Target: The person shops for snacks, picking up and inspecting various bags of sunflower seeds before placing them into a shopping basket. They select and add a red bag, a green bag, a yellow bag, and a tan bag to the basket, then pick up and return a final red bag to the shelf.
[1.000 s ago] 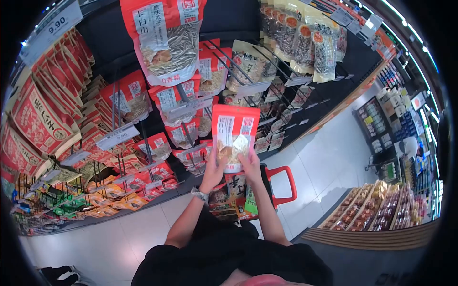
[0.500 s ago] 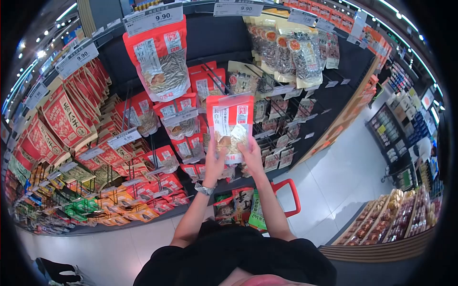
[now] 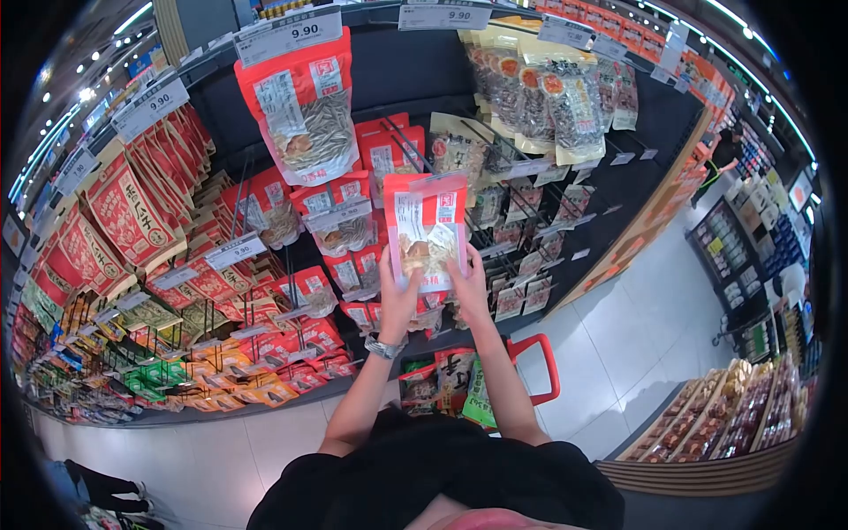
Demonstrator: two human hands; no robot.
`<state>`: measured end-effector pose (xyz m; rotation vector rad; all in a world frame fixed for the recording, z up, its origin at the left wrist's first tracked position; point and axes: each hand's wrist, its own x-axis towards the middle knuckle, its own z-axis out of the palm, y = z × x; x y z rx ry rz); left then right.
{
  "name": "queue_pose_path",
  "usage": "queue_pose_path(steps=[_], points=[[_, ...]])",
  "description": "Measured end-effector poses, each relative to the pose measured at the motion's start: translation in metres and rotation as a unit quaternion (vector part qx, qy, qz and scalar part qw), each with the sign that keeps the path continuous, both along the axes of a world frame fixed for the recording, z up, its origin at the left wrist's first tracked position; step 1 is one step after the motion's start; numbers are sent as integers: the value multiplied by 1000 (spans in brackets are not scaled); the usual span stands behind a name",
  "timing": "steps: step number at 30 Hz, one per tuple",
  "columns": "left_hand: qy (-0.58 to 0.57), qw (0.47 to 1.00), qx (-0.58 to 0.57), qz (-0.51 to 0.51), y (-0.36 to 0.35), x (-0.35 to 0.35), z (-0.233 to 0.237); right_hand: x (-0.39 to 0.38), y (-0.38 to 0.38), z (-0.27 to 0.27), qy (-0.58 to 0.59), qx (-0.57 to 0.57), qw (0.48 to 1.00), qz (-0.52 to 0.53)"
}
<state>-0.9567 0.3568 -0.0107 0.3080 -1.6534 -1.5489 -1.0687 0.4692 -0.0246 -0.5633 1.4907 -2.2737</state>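
Gripping a red snack bag at frame centre, left hand & right hand are clamped on its lower corners. Bag bottom is hidden by fingers; label text is unreadable. Basket below is partly blocked by arms.

A shop, a supermarket's snack aisle by the look of it: a display wall of hooks hung with rows of snack packets under 9.90 price tags, a red shopping basket on the tiled floor, and more stocked shelves and bins of goods across the aisle.
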Motion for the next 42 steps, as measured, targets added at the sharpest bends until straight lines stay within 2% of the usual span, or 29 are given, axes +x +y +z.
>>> queue_pose_path(steps=[1, 2, 3, 5, 7, 10, 12, 15, 17, 20, 24, 27, 28, 29, 31, 34, 36, 38, 39, 40, 42], points=[[0, 1000, 0, 1, 2, 2, -2, 3, 3, -1, -58, -25, 998, 15], [53, 996, 65, -30, 5, 5, -5, 4, 2, -4, -115, -51, 992, 31], [105, 984, 127, -62, 4, 5, -6, 6, 1, -6, -114, -54, 992, 32], [118, 985, 100, -73, 2, -1, -12, 9, -1, -14, -147, -95, 982, 66], [122, 985, 65, -100, -2, -7, -24, 8, -13, -25, -139, -112, 982, 54], [122, 973, 129, -147, -10, -21, -30, -1, -32, -42, -125, -124, 983, 52], [103, 979, 112, -134, -21, -35, -47, -13, -48, -61, -101, -148, 982, 59], [82, 987, 80, -112, -40, -53, -64, -31, -69, -61, -142, -117, 981, 58], [-55, 995, -84, 8, -53, -58, -81, -32, -74, -59, -154, -110, 980, 63], [-63, 996, -68, -11, -57, -57, -78, -30, -83, -58, -165, -100, 979, 61], [-58, 997, -7, -59, -71, -72, -98, -45, -94, -71, -173, -82, 979, 72], [-106, 981, -158, 36, -81, -78, -109, -44, -99, -72, -165, -62, 981, 76], [-116, 973, -186, 79, -77, -74, -109, -40, -96, -69, -164, -41, 983, 67], [-89, 982, -149, 75, -76, -70, -118, -34, -90, -69, -176, -42, 981, 63], [-26, 997, -56, 49, -59, -51, -123, -29, -73, -92, -158, -62, 984, 46], [-114, 986, 89, -89, -25, 11, -161, 2, -27, -150, -194, -27, 981, 7], [-142, 976, 119, -115, -16, 33, -219, 20, -9, -204, -258, 48, 965, -9], [-280, 936, 136, -167, -13, 55, -287, 38, 1, -254, -309, 98, 946, -7], [-337, 911, 152, -182, -10, 75, -337, 50, 7, -285, -340, 152, 928, 15], [-390, 885, 164, -195, -9, 90, -383, 59, 12, -320, -365, 204, 908, 39], [-446, 843, 228, -194, 2, 122, -430, 82, 30, -430, -407, 236, 876, 108]])
